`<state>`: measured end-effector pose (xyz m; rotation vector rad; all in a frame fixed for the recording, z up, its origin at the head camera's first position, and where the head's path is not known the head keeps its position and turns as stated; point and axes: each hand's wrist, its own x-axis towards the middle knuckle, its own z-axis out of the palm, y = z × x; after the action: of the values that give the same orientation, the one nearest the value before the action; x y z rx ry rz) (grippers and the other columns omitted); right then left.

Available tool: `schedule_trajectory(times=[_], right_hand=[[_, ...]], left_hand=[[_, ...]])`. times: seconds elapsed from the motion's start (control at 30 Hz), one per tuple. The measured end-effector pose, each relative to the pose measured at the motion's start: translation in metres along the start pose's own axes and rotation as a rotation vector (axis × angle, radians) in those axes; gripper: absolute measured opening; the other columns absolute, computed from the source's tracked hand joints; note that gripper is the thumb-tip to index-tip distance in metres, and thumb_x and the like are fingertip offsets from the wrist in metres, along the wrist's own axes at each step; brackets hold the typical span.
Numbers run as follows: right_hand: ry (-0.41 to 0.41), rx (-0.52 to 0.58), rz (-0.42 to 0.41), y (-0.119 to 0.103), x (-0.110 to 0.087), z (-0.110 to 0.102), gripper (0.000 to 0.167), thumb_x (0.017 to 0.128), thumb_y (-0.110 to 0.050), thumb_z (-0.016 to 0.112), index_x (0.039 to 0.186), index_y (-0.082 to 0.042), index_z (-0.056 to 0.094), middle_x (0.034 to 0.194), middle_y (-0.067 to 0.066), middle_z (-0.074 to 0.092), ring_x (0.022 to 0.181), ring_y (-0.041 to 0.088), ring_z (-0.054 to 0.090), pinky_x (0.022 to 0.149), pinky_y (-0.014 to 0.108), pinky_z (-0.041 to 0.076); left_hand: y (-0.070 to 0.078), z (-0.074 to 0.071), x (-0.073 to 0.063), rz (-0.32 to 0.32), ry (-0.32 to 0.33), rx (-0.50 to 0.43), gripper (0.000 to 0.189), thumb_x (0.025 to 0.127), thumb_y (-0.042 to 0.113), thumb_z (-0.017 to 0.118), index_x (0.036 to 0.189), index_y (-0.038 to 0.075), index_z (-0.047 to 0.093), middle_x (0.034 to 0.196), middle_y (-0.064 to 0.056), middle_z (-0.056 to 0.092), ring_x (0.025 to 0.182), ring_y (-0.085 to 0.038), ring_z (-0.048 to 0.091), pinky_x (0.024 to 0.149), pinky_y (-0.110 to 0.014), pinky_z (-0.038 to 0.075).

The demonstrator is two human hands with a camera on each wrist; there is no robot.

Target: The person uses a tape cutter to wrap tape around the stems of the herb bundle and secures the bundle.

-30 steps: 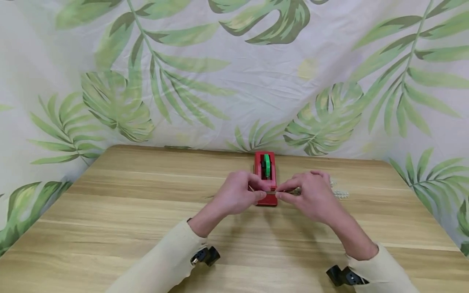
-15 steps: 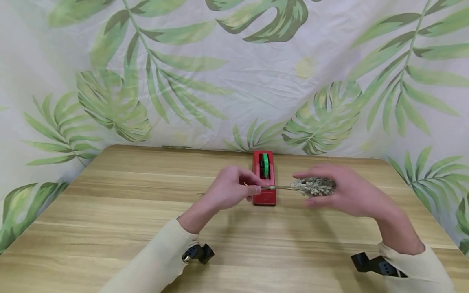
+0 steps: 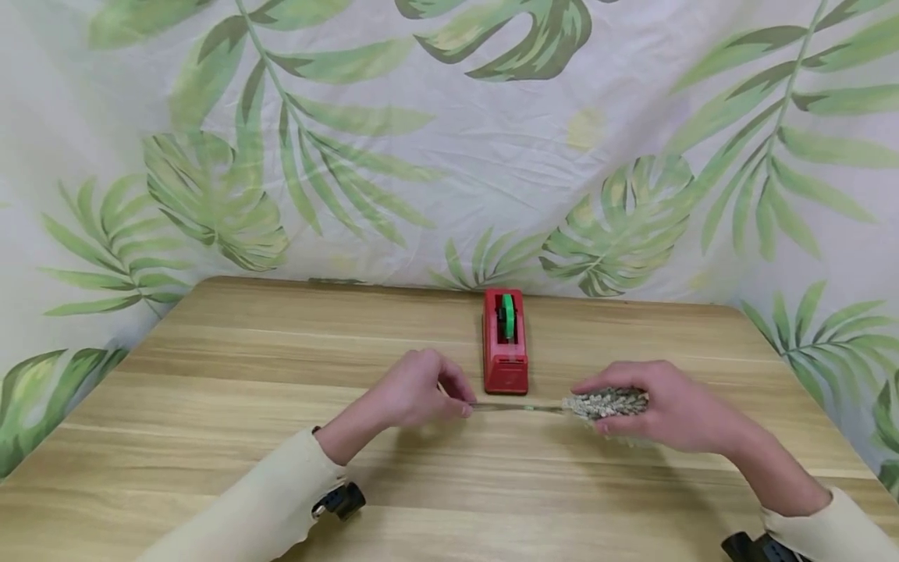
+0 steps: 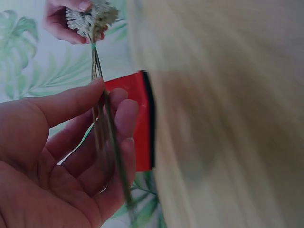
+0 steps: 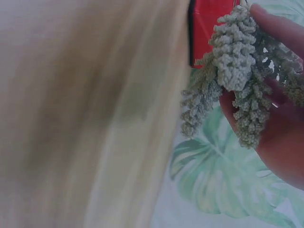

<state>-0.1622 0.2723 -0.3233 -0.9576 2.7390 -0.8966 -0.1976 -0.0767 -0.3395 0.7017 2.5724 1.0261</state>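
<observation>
A bunch of dried flowers, with pale grey-green knobbly heads and thin stems, lies crosswise between my two hands above the table. My left hand pinches the stems near their lower end between thumb and fingers. At the other end, my right hand holds the flower heads, fingers on the far side and thumb on the near side. A small green band shows around the stems midway. Just beyond the bunch stands a red tape dispenser with a green roll in it.
The wooden table reaches back to a leaf-patterned cloth hanging behind it. The dispenser is near the table's back edge. Black wrist cameras sit at both sleeves.
My right hand has left the stems near the left fingers and moved right to the flower heads. The bunch has come from over the dispenser toward me, and the left hand has shifted left.
</observation>
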Motion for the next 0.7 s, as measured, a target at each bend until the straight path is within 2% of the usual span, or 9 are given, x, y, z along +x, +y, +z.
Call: schedule_trajectory(times=[0.17,0.43,0.6,0.7], right_hand=[[-0.074,-0.02,0.058,0.007,-0.004,0.01,0.042,0.09,-0.042,0.084,0.129,-0.029,0.075,0.123,-0.014,0.075,0.112,0.004,0.068,0.093,0.027,0.057],[-0.132,-0.045,0.096,0.006,0.0,0.023,0.052,0.087,-0.053,0.084,0.133,-0.031,0.073,0.133,-0.008,0.073,0.125,0.023,0.068,0.102,0.038,0.056],[-0.158,-0.041,0.097,0.002,-0.001,0.017,0.068,0.085,-0.057,0.083,0.142,-0.023,0.066,0.141,-0.002,0.069,0.132,0.029,0.064,0.107,0.045,0.054],[-0.132,-0.043,0.085,-0.002,-0.002,0.007,0.077,0.085,-0.058,0.083,0.148,-0.019,0.06,0.146,-0.001,0.066,0.133,0.03,0.063,0.107,0.053,0.053]], left_hand=[[-0.006,0.006,-0.005,-0.029,-0.045,0.066,0.012,0.087,0.012,0.088,0.081,0.018,0.079,0.078,0.009,0.073,0.075,-0.007,0.061,0.07,-0.026,0.05],[-0.013,0.01,-0.008,-0.047,-0.031,0.088,0.018,0.081,0.012,0.092,0.078,0.018,0.076,0.075,0.009,0.071,0.074,-0.006,0.061,0.071,-0.025,0.048],[-0.013,0.006,-0.008,-0.057,-0.049,0.06,0.016,0.081,0.014,0.092,0.083,0.017,0.076,0.078,0.007,0.072,0.076,-0.007,0.062,0.071,-0.025,0.05],[-0.012,-0.001,-0.007,-0.061,-0.047,0.027,0.017,0.083,0.016,0.091,0.092,0.013,0.077,0.082,0.004,0.072,0.077,-0.008,0.063,0.07,-0.026,0.051]])
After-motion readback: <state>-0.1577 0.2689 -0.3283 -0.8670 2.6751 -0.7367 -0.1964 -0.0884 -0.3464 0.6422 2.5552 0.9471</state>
